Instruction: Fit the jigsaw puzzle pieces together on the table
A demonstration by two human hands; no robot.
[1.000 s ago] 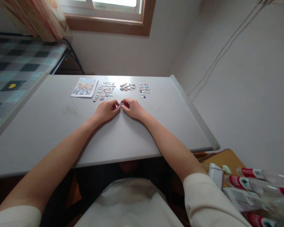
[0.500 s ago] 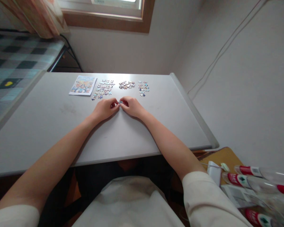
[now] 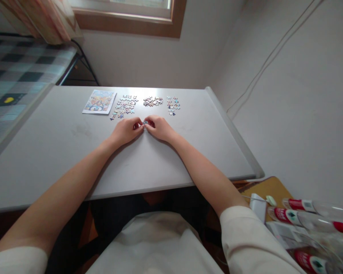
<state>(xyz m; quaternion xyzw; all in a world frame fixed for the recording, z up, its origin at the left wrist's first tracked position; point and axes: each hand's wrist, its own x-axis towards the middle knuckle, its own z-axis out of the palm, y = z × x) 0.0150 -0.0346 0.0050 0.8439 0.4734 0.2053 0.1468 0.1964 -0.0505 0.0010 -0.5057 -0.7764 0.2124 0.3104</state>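
Observation:
My left hand (image 3: 128, 129) and my right hand (image 3: 159, 128) meet over the middle of the white table (image 3: 148, 163). Between their pinched fingertips are small bluish puzzle pieces (image 3: 145, 122), partly hidden by the fingers. Behind my left hand lie rows of loose puzzle pieces (image 3: 126, 105). A denser heap of pieces (image 3: 153, 101) sits behind the fingertips, and a smaller scattered group (image 3: 173, 105) lies behind my right hand. The picture sheet (image 3: 99, 102) rests to the left of the rows.
A stool (image 3: 274, 186) at the lower right holds plastic bottles (image 3: 303, 219) and a white box (image 3: 258, 207). A bed with a checked cover (image 3: 25, 68) stands beyond the table's left edge. The wall runs behind and to the right.

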